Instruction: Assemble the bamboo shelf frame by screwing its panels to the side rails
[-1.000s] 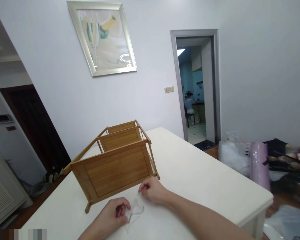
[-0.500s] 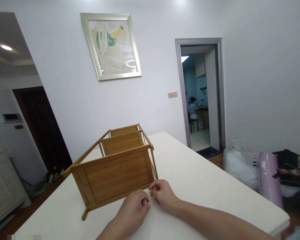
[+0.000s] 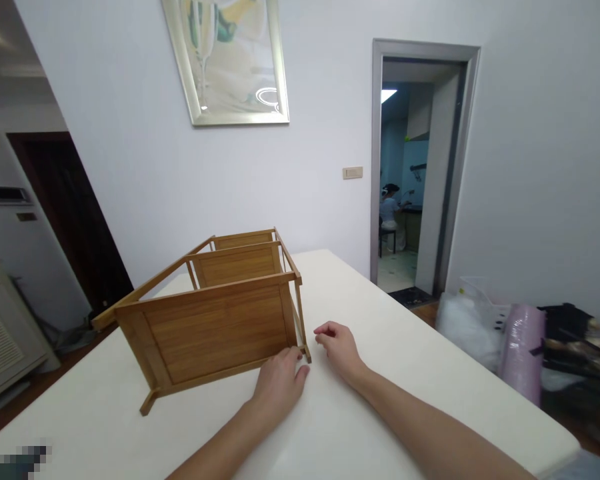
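A wooden shelf rack [image 3: 215, 333] lies on its side on a white table [image 3: 380, 373], its panelled end facing me. My left hand [image 3: 280, 380] is at the rack's lower right corner, with the fingers bent against the bottom edge. A gap shows between its thumb and fingers, and nothing is visible in it. Just right of the corner leg, apart from the rack, my right hand [image 3: 339, 347] hovers with its fingertips drawn together. Whatever they may pinch is too small or hidden to make out.
Beyond the table's right side stand a pink wrapped roll [image 3: 523, 350], a clear plastic bag [image 3: 463, 327] and dark clutter [image 3: 575, 340]. A person [image 3: 390, 210] sits beyond the doorway [image 3: 377, 167]. A framed picture [image 3: 240, 73] hangs on the wall.
My hands have moved apart. The left has come to the rack's lower right corner, and the right has shifted rightward, away from the leg. The camera view has tilted down slightly.
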### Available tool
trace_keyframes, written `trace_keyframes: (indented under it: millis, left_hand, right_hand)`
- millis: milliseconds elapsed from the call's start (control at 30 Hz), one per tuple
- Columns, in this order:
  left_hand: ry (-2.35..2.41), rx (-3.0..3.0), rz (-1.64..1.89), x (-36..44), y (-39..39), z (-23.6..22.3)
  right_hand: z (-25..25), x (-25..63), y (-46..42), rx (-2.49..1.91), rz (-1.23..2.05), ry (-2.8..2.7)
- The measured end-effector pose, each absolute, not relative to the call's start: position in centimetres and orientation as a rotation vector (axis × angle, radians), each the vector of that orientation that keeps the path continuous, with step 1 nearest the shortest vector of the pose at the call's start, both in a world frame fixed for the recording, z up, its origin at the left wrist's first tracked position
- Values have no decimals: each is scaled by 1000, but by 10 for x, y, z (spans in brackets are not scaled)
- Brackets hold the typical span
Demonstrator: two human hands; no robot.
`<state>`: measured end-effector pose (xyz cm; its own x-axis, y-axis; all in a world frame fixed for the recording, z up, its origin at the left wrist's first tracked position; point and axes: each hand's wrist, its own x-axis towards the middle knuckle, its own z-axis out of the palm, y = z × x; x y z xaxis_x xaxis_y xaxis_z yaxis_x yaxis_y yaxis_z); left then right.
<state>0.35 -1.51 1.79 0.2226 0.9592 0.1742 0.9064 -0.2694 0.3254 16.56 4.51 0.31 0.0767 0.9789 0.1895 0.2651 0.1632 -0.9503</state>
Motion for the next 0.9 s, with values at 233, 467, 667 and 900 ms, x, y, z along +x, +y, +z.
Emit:
trace_keyframes:
  millis: [233,467,667,900]
  left_hand:
    - [1794,2426,555,5,-14,4]
    - [1795,2449,568,4,-14,3]
    - [1813,2428,588,5,-17,5]
    - [1818,2473,588,3,-15,1]
  right_hand:
    - [-1,159,48,-1381,907,-1436]
    - [5,161,43,-1432,880,-1598]
    - [4,170,49,-1446,669,-1785]
    - [0,175,51,-1442,553,-1935]
